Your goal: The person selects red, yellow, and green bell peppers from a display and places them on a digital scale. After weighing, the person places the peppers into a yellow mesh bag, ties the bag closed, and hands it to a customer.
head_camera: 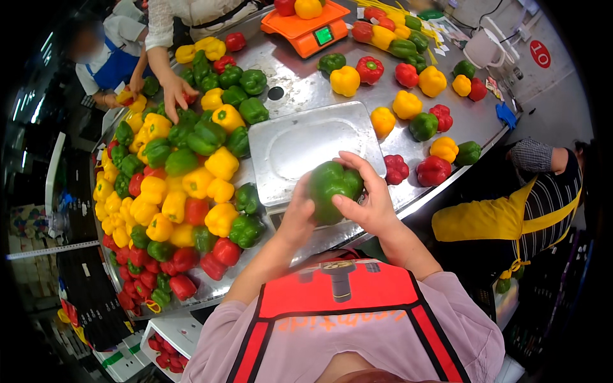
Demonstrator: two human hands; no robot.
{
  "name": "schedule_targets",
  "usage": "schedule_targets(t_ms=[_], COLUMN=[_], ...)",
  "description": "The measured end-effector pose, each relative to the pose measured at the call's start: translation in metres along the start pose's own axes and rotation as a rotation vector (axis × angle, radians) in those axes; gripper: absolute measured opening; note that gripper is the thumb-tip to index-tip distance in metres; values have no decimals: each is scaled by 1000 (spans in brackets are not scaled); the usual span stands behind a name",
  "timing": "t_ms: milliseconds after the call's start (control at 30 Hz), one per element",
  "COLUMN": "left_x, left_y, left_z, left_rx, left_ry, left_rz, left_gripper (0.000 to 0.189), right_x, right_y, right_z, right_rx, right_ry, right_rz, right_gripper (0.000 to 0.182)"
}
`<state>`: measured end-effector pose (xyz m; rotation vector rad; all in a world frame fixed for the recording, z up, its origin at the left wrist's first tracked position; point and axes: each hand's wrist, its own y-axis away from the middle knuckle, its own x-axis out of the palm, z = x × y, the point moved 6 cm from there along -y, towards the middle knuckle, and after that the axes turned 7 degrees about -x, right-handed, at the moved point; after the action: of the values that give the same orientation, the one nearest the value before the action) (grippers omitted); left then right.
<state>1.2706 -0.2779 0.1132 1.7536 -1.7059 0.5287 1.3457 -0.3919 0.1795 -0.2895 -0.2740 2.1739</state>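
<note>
Between both my hands a green bell pepper (pixel 330 191) is held over the near edge of a steel weighing scale's platform (pixel 316 143). My left hand (pixel 299 210) lies against the pepper's left side. My right hand (pixel 366 198) wraps its right side, thumb across the front. Left of the scale a large heap of yellow bell peppers (pixel 222 163), green and red ones covers the steel table (pixel 287 79). To the right, small groups of mixed peppers stand apart, among them a red bell pepper (pixel 433 171) and a green bell pepper (pixel 423 126).
An orange digital scale (pixel 304 28) with peppers on it stands at the back. Rows of peppers, yellow ties (pixel 433 50) and a white jug (pixel 483 48) are at the back right. A co-worker's hand (pixel 175 93) reaches into the heap. Other people stand left and right.
</note>
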Motion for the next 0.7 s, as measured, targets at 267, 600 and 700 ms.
schedule_targets(t_ms=[267, 600, 700], left_x=[-20, -15, -24], left_y=[3, 1, 9], left_z=[8, -2, 0], left_rx=[102, 155, 118], left_ry=[-148, -502, -475], left_rz=[-39, -144, -222], left_gripper=[84, 81, 77], right_x=[-4, -159, -185], right_y=[-2, -4, -13], right_z=[22, -47, -103], right_rx=[-27, 65, 96], right_ry=[175, 728, 894], right_rz=[223, -545, -539], right_gripper=[78, 73, 73])
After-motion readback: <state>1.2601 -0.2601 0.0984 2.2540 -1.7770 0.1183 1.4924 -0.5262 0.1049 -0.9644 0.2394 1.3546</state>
